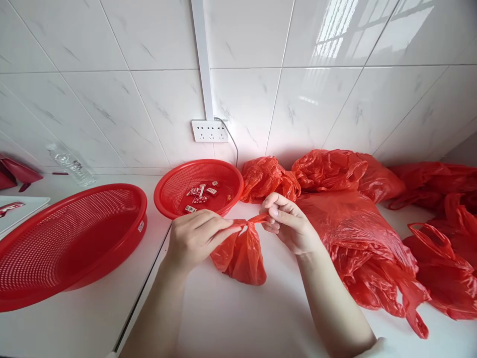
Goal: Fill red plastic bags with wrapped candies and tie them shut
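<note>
Evidently, the small red bag [242, 258] was thin, soft film, probably light, slippery and easily torn (its contents could not be identified). Its gathered top ends appeared to be the proper grip points, since the loose body would likely have slid or sagged. The left hand [196, 237] pinched one end and the right hand [292, 223] the other, fingers narrowed on the film. The body hung below and between the fingers; whether it touched the table [238, 323] could not be told.
</note>
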Demonstrator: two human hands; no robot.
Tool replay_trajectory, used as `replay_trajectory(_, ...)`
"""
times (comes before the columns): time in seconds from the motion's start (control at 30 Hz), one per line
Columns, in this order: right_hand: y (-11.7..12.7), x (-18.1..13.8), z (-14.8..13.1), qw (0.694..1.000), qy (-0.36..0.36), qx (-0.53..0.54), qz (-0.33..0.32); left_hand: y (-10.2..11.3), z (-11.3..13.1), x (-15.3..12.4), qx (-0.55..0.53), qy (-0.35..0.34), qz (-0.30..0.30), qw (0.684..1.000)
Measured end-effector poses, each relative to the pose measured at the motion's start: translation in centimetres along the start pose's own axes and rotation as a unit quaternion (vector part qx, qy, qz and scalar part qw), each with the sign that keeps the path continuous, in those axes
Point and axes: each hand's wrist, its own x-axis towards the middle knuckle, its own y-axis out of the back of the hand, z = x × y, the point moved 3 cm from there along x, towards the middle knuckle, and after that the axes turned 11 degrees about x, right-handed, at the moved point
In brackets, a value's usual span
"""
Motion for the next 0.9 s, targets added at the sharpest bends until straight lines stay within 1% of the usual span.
replay_trajectory(0.03, 0.1, -0.1, -0.3, 1.0, 0.0, 0.01, 0.005, 0.2, -0.5, 0.0, 0.011, 0.007, -0.013, 1.0)
replay_trajectory(0.1, 0.5, -0.2, -1.2, 0.999, 0.021, -0.005, 0.041, 0.9, -1.5, -0.1, 0.017, 0.025, -0.047, 0.998)
replay_trajectory(0.2, 2.3, -0.6, -2.9, 0.987, 0.054, -0.075, 0.133, 2.2, -3.0, -0.6, -0.014, 0.059, -0.109, 0.992)
replay_trajectory(0.27, 4.0, -1.1, -4.1, 0.969, 0.071, -0.134, 0.197, 3.2, -4.1, -1.1, -0.027, 0.091, -0.143, 0.985)
replay_trajectory(0.33, 5.8, -1.5, -5.3, 0.943, 0.102, -0.182, 0.259, 4.1, -5.1, -1.6, -0.027, 0.129, -0.167, 0.977)
replay_trajectory(0.4, 7.1, -1.9, -6.0, 0.921, 0.127, -0.212, 0.302, 4.5, -5.8, -1.9, -0.029, 0.161, -0.188, 0.969)
replay_trajectory(0.43, 7.5, -2.0, -6.2, 0.912, 0.139, -0.224, 0.314, 4.4, -6.0, -2.0, -0.037, 0.173, -0.202, 0.963)
replay_trajectory(0.5, 7.7, -2.2, -6.4, 0.9, 0.165, -0.251, 0.315, 3.6, -6.1, -2.0, -0.063, 0.201, -0.239, 0.948)
replay_trajectory(0.57, 7.5, -2.4, -6.5, 0.885, 0.191, -0.291, 0.308, 2.5, -6.1, -2.0, -0.084, 0.242, -0.294, 0.921)
replay_trajectory(0.6, 7.4, -2.5, -6.5, 0.88, 0.191, -0.316, 0.299, 1.8, -6.0, -2.0, -0.089, 0.261, -0.325, 0.904)
replay_trajectory(0.67, 7.0, -2.6, -6.5, 0.865, 0.161, -0.391, 0.27, 0.7, -5.9, -2.2, -0.083, 0.283, -0.381, 0.876)
replay_trajectory(0.7, 6.8, -2.6, -6.5, 0.849, 0.141, -0.441, 0.254, 0.3, -5.8, -2.2, -0.076, 0.287, -0.403, 0.866)
replay_trajectory(0.73, 6.5, -2.7, -6.4, 0.826, 0.125, -0.496, 0.238, 0.0, -5.7, -2.3, -0.068, 0.29, -0.42, 0.857)
replay_trajectory(0.8, 5.6, -2.7, -5.9, 0.764, 0.112, -0.601, 0.205, -0.4, -5.5, -2.3, -0.058, 0.296, -0.443, 0.844)
replay_trajectory(0.83, 4.9, -2.7, -5.3, 0.741, 0.11, -0.637, 0.18, -0.4, -5.4, -2.3, -0.056, 0.303, -0.449, 0.839)
replay_trajectory(0.87, 4.1, -2.7, -4.3, 0.731, 0.105, -0.658, 0.145, -0.4, -5.4, -2.3, -0.056, 0.312, -0.45, 0.835)
replay_trajectory(0.9, 3.2, -2.7, -2.9, 0.732, 0.093, -0.667, 0.103, -0.3, -5.3, -2.2, -0.055, 0.323, -0.446, 0.833)
